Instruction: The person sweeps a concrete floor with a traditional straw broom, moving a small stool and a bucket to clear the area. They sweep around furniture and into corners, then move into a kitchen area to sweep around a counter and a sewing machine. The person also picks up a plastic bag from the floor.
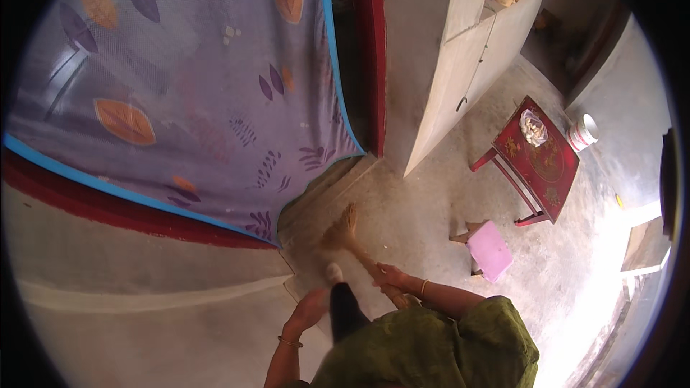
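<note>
My right hand [392, 276] is wrapped round the handle of a straw broom [366, 261]. The broom slants away from me, its bristles [348, 220] down on the concrete floor near a doorway; the handle's near end runs back beneath my right forearm. My left hand [311, 307] hangs beside my dark-trousered leg [346, 309], blurred, and its fingers do not show clearly. Nothing can be made out in it. A bangle circles each wrist.
A purple leaf-patterned curtain [215, 100] with blue edging hangs across the red-framed doorway at left. A pale wall [431, 65] juts out ahead. At right stand a pink-topped stool [490, 250] and a red table [546, 165] bearing a plastic bag [532, 128], with a white bucket [583, 131] beyond.
</note>
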A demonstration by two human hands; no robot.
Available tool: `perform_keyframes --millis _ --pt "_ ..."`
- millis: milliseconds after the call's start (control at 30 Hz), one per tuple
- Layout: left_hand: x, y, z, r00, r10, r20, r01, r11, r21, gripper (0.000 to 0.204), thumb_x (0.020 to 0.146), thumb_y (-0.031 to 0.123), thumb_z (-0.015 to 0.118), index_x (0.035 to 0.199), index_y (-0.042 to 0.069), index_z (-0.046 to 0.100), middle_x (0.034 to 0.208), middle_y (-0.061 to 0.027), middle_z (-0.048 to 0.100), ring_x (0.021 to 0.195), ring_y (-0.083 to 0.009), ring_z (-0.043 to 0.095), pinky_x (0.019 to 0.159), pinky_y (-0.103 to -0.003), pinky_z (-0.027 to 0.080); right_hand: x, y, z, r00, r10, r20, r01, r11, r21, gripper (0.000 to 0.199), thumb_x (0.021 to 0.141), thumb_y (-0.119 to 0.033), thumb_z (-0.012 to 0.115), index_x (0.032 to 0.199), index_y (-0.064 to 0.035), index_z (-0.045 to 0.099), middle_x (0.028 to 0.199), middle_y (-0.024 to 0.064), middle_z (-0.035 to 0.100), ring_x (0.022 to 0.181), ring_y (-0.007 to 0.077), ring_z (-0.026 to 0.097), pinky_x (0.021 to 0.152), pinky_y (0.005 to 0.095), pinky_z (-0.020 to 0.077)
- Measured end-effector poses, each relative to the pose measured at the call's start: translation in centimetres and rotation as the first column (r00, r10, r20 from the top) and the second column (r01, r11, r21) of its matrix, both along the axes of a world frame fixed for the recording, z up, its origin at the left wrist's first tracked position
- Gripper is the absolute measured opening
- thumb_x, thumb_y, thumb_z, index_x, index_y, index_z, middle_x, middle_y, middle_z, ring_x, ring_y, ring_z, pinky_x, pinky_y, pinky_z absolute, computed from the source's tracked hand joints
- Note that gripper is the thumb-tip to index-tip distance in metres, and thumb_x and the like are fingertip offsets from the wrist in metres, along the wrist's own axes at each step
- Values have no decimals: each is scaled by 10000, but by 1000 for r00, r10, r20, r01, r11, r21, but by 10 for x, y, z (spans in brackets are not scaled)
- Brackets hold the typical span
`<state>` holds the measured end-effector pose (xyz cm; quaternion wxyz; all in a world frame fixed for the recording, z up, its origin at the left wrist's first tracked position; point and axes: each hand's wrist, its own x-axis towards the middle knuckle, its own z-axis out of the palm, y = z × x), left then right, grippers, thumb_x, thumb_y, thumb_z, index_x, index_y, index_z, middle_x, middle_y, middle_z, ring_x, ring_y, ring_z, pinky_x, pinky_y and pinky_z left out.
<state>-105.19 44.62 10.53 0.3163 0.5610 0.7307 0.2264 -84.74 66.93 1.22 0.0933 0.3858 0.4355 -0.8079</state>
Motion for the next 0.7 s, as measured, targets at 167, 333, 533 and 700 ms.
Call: perform_keyframes --millis 167,333,533,700 --pt "-145 118 26 993 -111 -48 115 989 96 505 726 148 614 1181 -5 459 1158 -189 500 1097 -334 462 919 -375 378 -86 -13 -48 937 272 221 -345 827 443 743 631 -202 741 1247 -34 361 881 146 588 766 250 585 662 371 490" --pt "-265 259 46 787 -296 -541 341 940 -18 473 709 112 602 1160 40 480 1127 -126 485 1139 -296 390 984 -539 221 -144 -16 -55 776 573 265 -559 430 709 835 619 -367 695 1304 -69 322 1174 210 487 1087 341 472 941 388 373" --pt "-374 347 53 377 -410 -830 486 851 -199 296 807 36 425 1082 36 535 1202 -209 451 1163 -410 371 1027 -510 192 -177 -31 -69 884 448 135 -429 661 616 711 648 -245 669 1261 -65 355 1041 199 540 882 320 560 774 379 458" --pt "-421 332 87 250 -692 -677 -229 638 -736 431 808 108 511 1232 91 433 1322 -272 287 1186 -455 323 1018 -520 179 -189 -6 -91 822 512 248 -569 719 399 614 638 -178 649 1195 -45 427 933 180 591 846 331 578 743 400 469"
